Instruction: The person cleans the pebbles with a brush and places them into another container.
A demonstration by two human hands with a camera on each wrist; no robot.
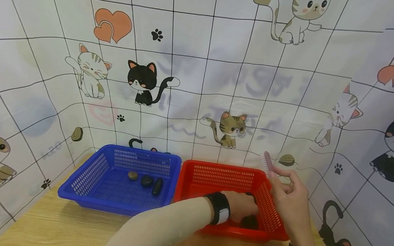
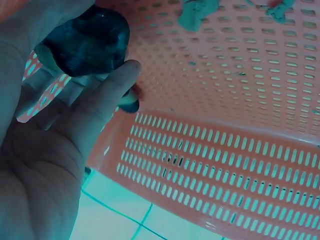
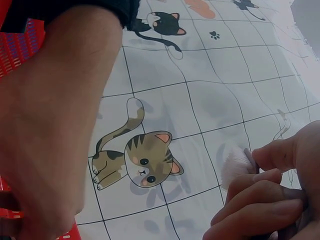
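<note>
My left hand (image 1: 244, 206) reaches down into the red basket (image 1: 221, 169) at the right. It grips a dark, shiny stone (image 2: 95, 42) between thumb and fingers, plain in the left wrist view. Another dark stone (image 1: 250, 222) lies in that basket just below the hand. Over the basket's right rim, my right hand (image 1: 292, 198) is raised and pinches a small pink brush (image 1: 267, 161) with white bristles. Those bristles (image 3: 236, 167) point toward the left in the right wrist view, with the handle mostly hidden by the fingers.
To the left stands a blue basket (image 1: 112, 183) holding a light brown stone (image 1: 132, 176), a round dark stone (image 1: 147, 180) and a long dark one (image 1: 157, 186). Both baskets sit on a wooden table (image 1: 42, 222). A cat-patterned sheet (image 1: 185, 92) hangs close behind.
</note>
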